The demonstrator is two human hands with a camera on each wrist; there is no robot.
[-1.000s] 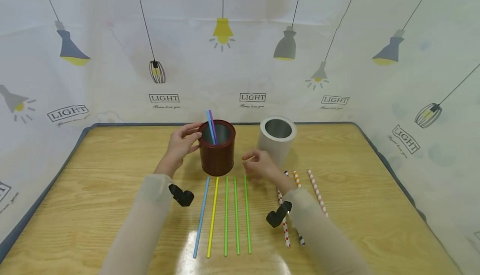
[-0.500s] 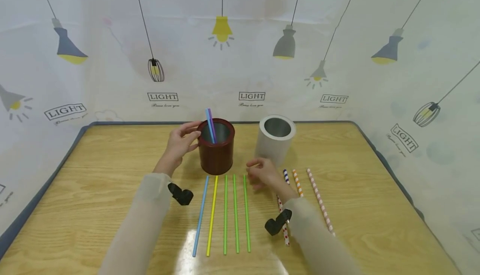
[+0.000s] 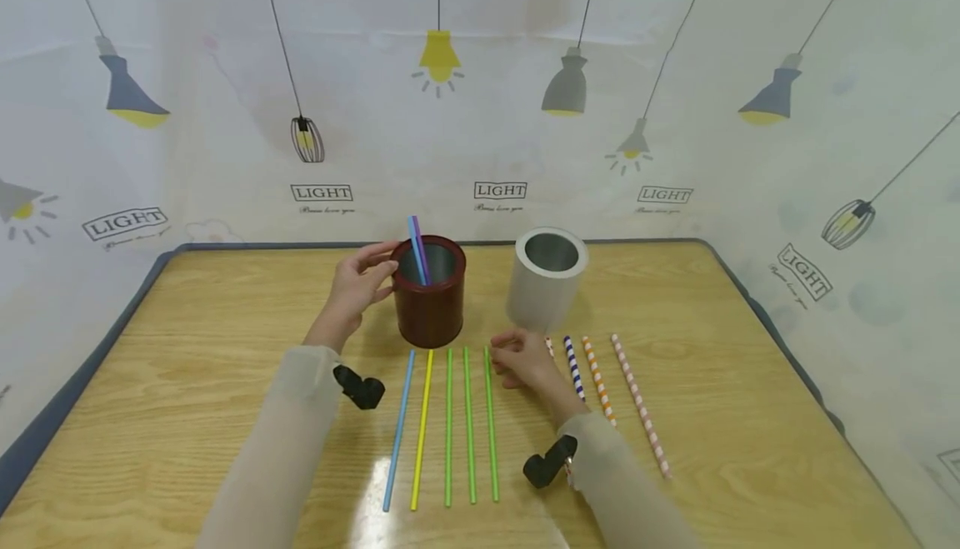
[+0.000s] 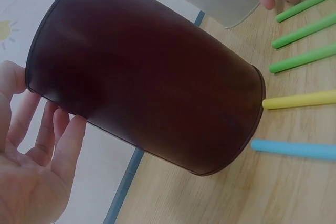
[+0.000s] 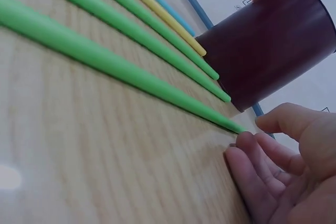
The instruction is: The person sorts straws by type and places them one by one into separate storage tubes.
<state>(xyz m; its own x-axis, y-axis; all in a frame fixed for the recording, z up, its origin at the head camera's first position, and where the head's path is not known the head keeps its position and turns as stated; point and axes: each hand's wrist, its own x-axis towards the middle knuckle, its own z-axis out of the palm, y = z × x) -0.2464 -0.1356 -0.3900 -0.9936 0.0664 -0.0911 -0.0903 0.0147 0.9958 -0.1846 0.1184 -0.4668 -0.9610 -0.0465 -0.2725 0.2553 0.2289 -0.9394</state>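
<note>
My left hand (image 3: 358, 286) holds the left side of a dark red canister (image 3: 429, 313), fingertips at its rim. A blue straw (image 3: 412, 241) and a purple straw (image 3: 422, 251) lean inside that canister. My right hand (image 3: 525, 361) is low at the far end of the rightmost green straw (image 3: 491, 432). In the right wrist view, the right thumb and forefinger stand apart beside the tip of this green straw (image 5: 157, 90), which lies on the table. Left of it lie two more green straws (image 3: 470, 432), a yellow straw (image 3: 422, 432) and a blue straw (image 3: 398, 432).
A white canister (image 3: 542, 292) stands behind my right hand. Several patterned straws lie to the right, among them an orange-striped straw (image 3: 597, 378) and a pink-striped straw (image 3: 637, 399); my right arm partly covers some. The wooden table (image 3: 750, 416) meets a printed backdrop (image 3: 585, 166).
My right hand has moved down and nearer, from beside the white canister to the far end of the rightmost green straw. The left hand stays on the dark red canister.
</note>
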